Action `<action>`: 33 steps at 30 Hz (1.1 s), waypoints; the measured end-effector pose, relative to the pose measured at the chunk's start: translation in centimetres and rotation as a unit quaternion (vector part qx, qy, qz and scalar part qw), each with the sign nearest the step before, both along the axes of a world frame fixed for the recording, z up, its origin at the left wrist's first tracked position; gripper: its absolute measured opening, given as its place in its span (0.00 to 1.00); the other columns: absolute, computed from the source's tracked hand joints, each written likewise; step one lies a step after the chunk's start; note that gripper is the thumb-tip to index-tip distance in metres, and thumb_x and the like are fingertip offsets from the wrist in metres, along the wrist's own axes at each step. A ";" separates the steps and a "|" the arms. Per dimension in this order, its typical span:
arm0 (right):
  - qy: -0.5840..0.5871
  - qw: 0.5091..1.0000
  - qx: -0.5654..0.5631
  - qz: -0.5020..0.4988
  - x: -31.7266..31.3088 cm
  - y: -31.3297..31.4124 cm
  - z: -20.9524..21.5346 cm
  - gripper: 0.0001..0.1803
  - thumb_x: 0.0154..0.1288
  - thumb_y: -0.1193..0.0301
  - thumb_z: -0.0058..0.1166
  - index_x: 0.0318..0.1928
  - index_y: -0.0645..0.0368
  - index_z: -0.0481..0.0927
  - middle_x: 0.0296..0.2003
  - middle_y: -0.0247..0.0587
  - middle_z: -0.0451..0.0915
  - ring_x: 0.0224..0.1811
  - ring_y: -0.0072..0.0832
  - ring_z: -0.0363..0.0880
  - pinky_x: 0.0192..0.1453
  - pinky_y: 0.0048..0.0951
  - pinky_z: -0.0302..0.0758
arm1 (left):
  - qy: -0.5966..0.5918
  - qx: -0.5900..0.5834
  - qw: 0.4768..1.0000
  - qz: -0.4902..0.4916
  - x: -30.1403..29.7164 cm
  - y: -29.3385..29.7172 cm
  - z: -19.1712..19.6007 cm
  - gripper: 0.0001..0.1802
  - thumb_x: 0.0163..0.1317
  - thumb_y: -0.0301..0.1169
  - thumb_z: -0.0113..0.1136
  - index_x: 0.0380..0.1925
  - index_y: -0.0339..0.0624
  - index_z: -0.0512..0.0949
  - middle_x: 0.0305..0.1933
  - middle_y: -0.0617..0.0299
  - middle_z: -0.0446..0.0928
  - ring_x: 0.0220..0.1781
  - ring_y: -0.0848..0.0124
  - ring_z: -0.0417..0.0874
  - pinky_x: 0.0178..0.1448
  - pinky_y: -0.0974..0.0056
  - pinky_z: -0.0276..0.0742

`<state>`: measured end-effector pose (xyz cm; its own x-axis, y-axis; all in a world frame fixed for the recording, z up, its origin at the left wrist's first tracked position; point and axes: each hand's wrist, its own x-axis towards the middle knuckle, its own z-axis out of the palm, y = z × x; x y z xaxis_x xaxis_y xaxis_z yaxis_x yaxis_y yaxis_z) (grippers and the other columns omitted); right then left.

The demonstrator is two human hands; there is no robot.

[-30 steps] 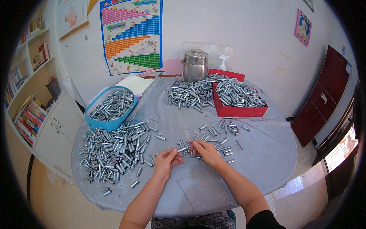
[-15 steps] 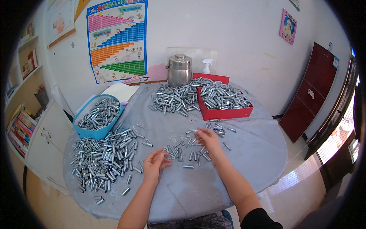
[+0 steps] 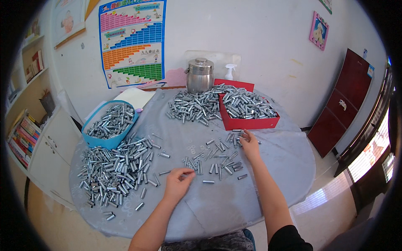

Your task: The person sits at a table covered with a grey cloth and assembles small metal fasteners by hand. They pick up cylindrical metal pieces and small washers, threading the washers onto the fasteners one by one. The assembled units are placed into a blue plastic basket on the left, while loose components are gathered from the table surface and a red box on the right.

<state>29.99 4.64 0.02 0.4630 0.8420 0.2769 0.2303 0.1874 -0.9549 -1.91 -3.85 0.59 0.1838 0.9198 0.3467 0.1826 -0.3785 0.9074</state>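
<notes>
My left hand (image 3: 179, 183) is closed in a pinch near the table's middle, beside loose bolts (image 3: 200, 167) and small washers. Whatever lies between its fingertips is too small to make out. A bolt (image 3: 164, 172) shows by the back of that hand; whether it touches the hand I cannot tell. My right hand (image 3: 250, 146) reaches farther out, its fingers curled over a small cluster of metal anchor sleeves (image 3: 231, 137) in front of the red box. What it grips is hidden. Between the hands lie several loose sleeves (image 3: 228, 170), with one sleeve (image 3: 208, 181) nearer me.
A large heap of sleeves and bolts (image 3: 113, 169) covers the left side, below a blue basket (image 3: 109, 143) of metal parts. At the back stand a red box (image 3: 251, 124) full of anchors, another anchor heap (image 3: 194, 106), a steel pot (image 3: 200, 77) and a spray bottle (image 3: 229, 72).
My right hand has moved right and away from me, to the cluster near the red box. My left hand has shifted right, its spread fingers now drawn together. More sleeves lie between the hands.
</notes>
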 end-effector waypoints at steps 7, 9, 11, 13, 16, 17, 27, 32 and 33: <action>-0.195 0.972 -0.080 0.105 -4.2 -3.9 3.1 0.16 0.54 0.72 0.57 0.45 0.60 0.79 0.36 0.40 0.82 0.33 0.25 0.78 0.40 0.26 0.74 | 0.223 0.237 0.943 -0.066 2.7 -0.8 1.6 0.12 0.46 0.31 0.65 0.33 0.43 0.81 0.38 0.59 0.75 0.44 0.59 0.71 0.49 0.59 0.68; -0.216 0.954 -0.113 0.175 -5.6 -5.2 4.2 0.13 0.52 0.67 0.59 0.38 0.59 0.82 0.32 0.40 0.82 0.32 0.29 0.79 0.39 0.28 0.74 | 0.232 0.247 0.938 -0.074 2.7 -0.6 1.0 0.12 0.46 0.30 0.65 0.33 0.44 0.81 0.38 0.59 0.75 0.44 0.59 0.71 0.49 0.59 0.68; -0.291 0.914 -0.186 0.211 -6.1 -6.3 5.4 0.13 0.51 0.63 0.59 0.36 0.57 0.82 0.31 0.41 0.82 0.33 0.33 0.80 0.39 0.30 0.75 | 0.234 0.267 0.932 -0.070 2.6 -0.4 0.4 0.11 0.46 0.29 0.65 0.32 0.43 0.80 0.37 0.59 0.74 0.43 0.59 0.71 0.47 0.59 0.68; -0.371 0.869 -0.242 0.223 -6.6 -7.3 6.3 0.14 0.49 0.60 0.60 0.33 0.55 0.83 0.30 0.42 0.82 0.34 0.35 0.80 0.39 0.33 0.75 | 0.225 0.250 0.939 -0.071 2.6 -0.5 0.6 0.10 0.46 0.28 0.65 0.32 0.42 0.80 0.37 0.59 0.75 0.43 0.59 0.71 0.47 0.59 0.68; -0.470 0.812 -0.274 0.212 -7.8 -8.1 6.7 0.15 0.47 0.56 0.61 0.30 0.53 0.83 0.29 0.43 0.82 0.35 0.38 0.80 0.40 0.35 0.75 | 0.172 0.207 0.962 -0.037 2.7 -0.5 0.6 0.10 0.46 0.26 0.65 0.31 0.40 0.80 0.35 0.58 0.75 0.43 0.59 0.71 0.48 0.60 0.68; -0.483 0.806 -0.272 0.209 -8.3 -8.2 6.5 0.15 0.46 0.56 0.61 0.29 0.53 0.83 0.29 0.43 0.82 0.35 0.38 0.80 0.40 0.36 0.75 | 0.148 0.191 0.970 -0.022 2.8 -0.6 0.7 0.10 0.46 0.26 0.64 0.31 0.40 0.79 0.35 0.58 0.75 0.43 0.59 0.71 0.49 0.61 0.68; -0.463 0.829 -0.286 0.130 -8.9 -8.1 4.9 0.13 0.44 0.62 0.56 0.28 0.57 0.83 0.30 0.49 0.81 0.36 0.43 0.80 0.42 0.40 0.75 | -0.241 -0.125 0.958 -0.087 2.5 0.1 -0.9 0.16 0.59 0.23 0.56 0.48 0.39 0.72 0.42 0.62 0.73 0.39 0.71 0.76 0.45 0.67 0.74; -0.280 0.926 -0.204 0.150 -8.8 -8.0 5.9 0.14 0.48 0.64 0.58 0.33 0.61 0.80 0.29 0.45 0.81 0.33 0.35 0.80 0.39 0.32 0.76 | -0.387 -0.261 0.878 -0.107 1.6 0.4 0.0 0.17 0.61 0.22 0.52 0.51 0.39 0.68 0.42 0.59 0.73 0.42 0.67 0.78 0.49 0.62 0.77; -0.227 0.942 -0.184 0.168 -8.8 -8.0 5.9 0.14 0.49 0.66 0.59 0.36 0.61 0.80 0.28 0.43 0.81 0.32 0.32 0.80 0.37 0.30 0.76 | -0.396 -0.263 0.873 -0.109 1.5 0.5 -0.2 0.16 0.61 0.22 0.52 0.50 0.39 0.68 0.42 0.58 0.73 0.42 0.66 0.78 0.49 0.61 0.77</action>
<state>21.16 -3.36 5.95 0.0569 0.9975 0.0431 0.6163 -0.0011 -0.7875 -0.41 -3.39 0.40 0.2691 0.9630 -0.0144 -0.6052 0.1806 0.7753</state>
